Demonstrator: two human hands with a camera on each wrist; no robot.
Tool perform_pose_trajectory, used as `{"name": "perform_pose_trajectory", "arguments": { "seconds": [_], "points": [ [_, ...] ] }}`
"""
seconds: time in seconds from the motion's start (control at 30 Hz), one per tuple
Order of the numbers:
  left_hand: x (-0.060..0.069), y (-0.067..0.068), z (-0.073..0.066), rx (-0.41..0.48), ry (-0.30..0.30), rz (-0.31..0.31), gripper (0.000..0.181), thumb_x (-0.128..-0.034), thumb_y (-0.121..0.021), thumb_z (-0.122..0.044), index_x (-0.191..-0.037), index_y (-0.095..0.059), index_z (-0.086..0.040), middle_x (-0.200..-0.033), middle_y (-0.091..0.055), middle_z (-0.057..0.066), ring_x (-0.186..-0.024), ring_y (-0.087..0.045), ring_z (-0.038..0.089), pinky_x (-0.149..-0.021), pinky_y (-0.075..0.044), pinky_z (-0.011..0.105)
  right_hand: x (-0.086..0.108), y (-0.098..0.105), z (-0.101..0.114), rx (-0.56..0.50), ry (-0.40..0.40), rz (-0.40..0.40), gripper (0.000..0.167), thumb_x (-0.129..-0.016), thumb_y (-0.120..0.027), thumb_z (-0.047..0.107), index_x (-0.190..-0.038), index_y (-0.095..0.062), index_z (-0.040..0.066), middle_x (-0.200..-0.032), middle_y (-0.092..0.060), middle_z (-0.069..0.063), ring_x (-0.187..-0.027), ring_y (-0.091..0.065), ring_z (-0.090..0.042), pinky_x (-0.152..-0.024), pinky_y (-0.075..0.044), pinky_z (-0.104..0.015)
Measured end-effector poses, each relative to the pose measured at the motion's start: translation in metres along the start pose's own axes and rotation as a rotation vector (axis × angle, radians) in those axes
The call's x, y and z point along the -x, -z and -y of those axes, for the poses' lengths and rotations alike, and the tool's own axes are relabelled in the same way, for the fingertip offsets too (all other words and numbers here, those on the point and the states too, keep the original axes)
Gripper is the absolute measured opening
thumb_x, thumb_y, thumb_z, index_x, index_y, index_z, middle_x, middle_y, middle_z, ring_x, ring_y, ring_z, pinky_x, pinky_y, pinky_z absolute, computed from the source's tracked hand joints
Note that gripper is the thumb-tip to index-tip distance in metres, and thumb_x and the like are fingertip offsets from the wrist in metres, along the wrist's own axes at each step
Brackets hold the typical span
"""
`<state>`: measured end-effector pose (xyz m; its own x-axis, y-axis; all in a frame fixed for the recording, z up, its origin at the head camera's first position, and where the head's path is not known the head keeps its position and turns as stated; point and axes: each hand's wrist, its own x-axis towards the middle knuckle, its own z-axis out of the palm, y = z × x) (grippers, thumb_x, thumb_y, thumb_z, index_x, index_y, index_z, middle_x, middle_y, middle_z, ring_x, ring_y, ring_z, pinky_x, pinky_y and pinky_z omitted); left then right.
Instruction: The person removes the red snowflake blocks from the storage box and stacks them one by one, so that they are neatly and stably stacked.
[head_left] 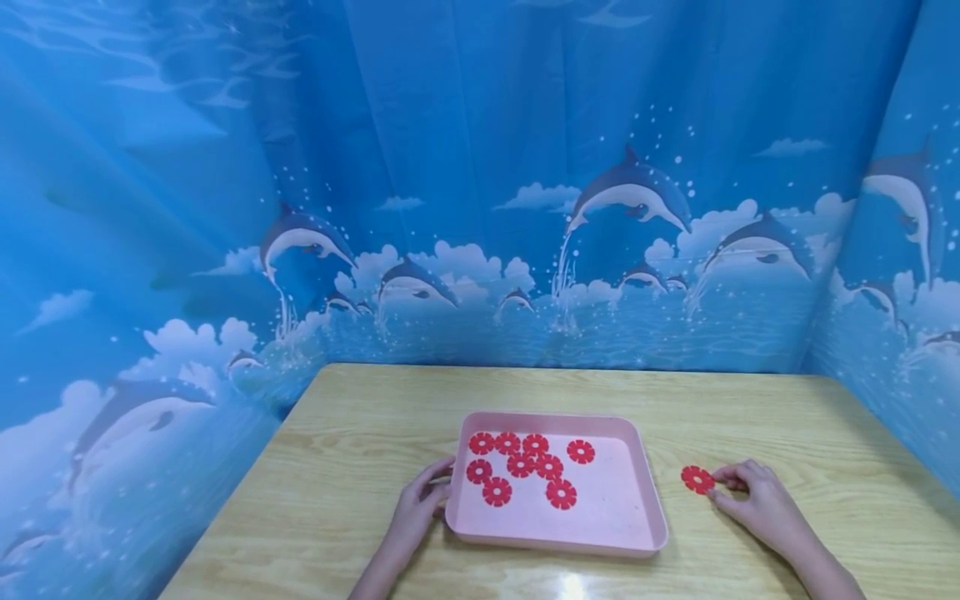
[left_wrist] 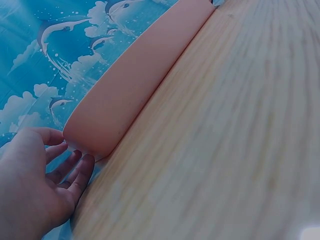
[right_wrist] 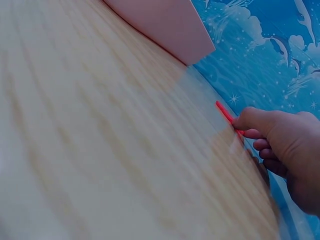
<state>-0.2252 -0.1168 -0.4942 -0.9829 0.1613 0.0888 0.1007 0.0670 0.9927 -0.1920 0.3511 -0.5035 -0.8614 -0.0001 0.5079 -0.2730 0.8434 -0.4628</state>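
A pink tray [head_left: 555, 540] stands on the table with several red notched plastic discs [head_left: 561, 494] lying flat in it, mostly towards its left side. At the tray's left wall is my left hand [head_left: 414, 510]; in the left wrist view its loosely bent fingers [left_wrist: 82, 175] touch the outside of the wall. To the right of the tray, my right hand [head_left: 767, 510] pinches one red notched disc [head_left: 697, 479] by its edge, between thumb and fingers. In the right wrist view this disc [right_wrist: 223, 111] is seen edge-on, low over the tabletop.
The wooden table [head_left: 360, 433] has light grain and a glare spot near the front. A blue curtain [head_left: 465, 167] printed with dolphins hangs behind it and at both sides. The tray's raised walls stand between the two hands.
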Motion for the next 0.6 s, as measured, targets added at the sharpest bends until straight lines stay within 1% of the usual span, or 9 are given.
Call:
{"name": "perform_pose_trajectory", "arguments": {
  "seconds": [0.07,0.2,0.27,0.3,0.4,0.47,0.6],
  "points": [
    [0.000,0.000,0.000,-0.007,0.008,0.000,0.044,-0.0894,-0.055,-0.010,-0.130,-0.046,0.003,-0.125,-0.047,0.025,-0.100,-0.054,0.032,-0.068,-0.052,0.030,0.000,0.001,0.000,-0.003,-0.017,0.012,0.023,-0.064,-0.080,0.008,-0.084,-0.067,0.005,-0.080,-0.055,0.003,-0.071,-0.047,-0.004,-0.063,-0.038,-0.014],
    [0.002,0.000,-0.001,-0.010,0.019,-0.002,0.046,-0.0894,-0.056,-0.013,-0.132,-0.045,0.001,-0.126,-0.047,0.023,-0.101,-0.054,0.031,-0.069,-0.052,0.030,-0.003,0.004,0.004,-0.021,-0.040,0.012,0.024,-0.067,-0.079,0.009,-0.087,-0.067,0.004,-0.081,-0.056,0.001,-0.071,-0.049,-0.004,-0.063,-0.041,-0.014],
    [0.003,0.000,-0.002,-0.014,0.009,-0.005,0.046,-0.0890,-0.056,-0.012,-0.132,-0.045,0.002,-0.125,-0.047,0.023,-0.101,-0.054,0.031,-0.068,-0.052,0.030,-0.006,0.007,0.010,-0.029,-0.048,0.008,0.024,-0.068,-0.078,0.010,-0.088,-0.067,0.004,-0.080,-0.056,0.001,-0.072,-0.048,-0.005,-0.062,-0.042,-0.017],
    [0.003,0.000,-0.002,-0.014,0.006,-0.005,0.046,-0.0889,-0.056,-0.011,-0.132,-0.045,0.002,-0.125,-0.047,0.023,-0.100,-0.054,0.031,-0.068,-0.052,0.029,-0.007,0.008,0.013,-0.032,-0.047,0.002,0.023,-0.068,-0.078,0.009,-0.088,-0.067,0.004,-0.080,-0.056,0.000,-0.072,-0.048,-0.005,-0.062,-0.042,-0.016],
    [0.003,-0.001,-0.002,-0.015,0.004,-0.002,0.046,-0.0887,-0.055,-0.011,-0.131,-0.045,0.002,-0.124,-0.048,0.023,-0.100,-0.055,0.030,-0.068,-0.052,0.029,-0.013,0.012,0.026,-0.043,-0.046,-0.006,0.022,-0.070,-0.077,0.009,-0.089,-0.067,0.006,-0.081,-0.056,0.001,-0.072,-0.048,-0.006,-0.061,-0.042,-0.017],
    [0.002,-0.001,-0.003,-0.020,0.002,0.001,0.046,-0.0886,-0.055,-0.012,-0.131,-0.045,0.002,-0.124,-0.048,0.023,-0.100,-0.054,0.031,-0.068,-0.052,0.029,-0.017,0.013,0.038,-0.069,-0.034,-0.004,0.022,-0.070,-0.077,0.009,-0.089,-0.067,0.006,-0.081,-0.056,0.001,-0.072,-0.049,-0.008,-0.061,-0.043,-0.018],
    [0.000,-0.001,-0.003,-0.030,0.002,-0.002,0.046,-0.0886,-0.056,-0.013,-0.131,-0.046,0.001,-0.124,-0.048,0.022,-0.101,-0.054,0.031,-0.069,-0.052,0.029,-0.029,0.008,0.063,-0.128,0.013,0.011,0.021,-0.070,-0.076,0.007,-0.088,-0.066,0.007,-0.079,-0.055,0.002,-0.069,-0.050,-0.012,-0.057,-0.045,-0.024]
  ]
}}
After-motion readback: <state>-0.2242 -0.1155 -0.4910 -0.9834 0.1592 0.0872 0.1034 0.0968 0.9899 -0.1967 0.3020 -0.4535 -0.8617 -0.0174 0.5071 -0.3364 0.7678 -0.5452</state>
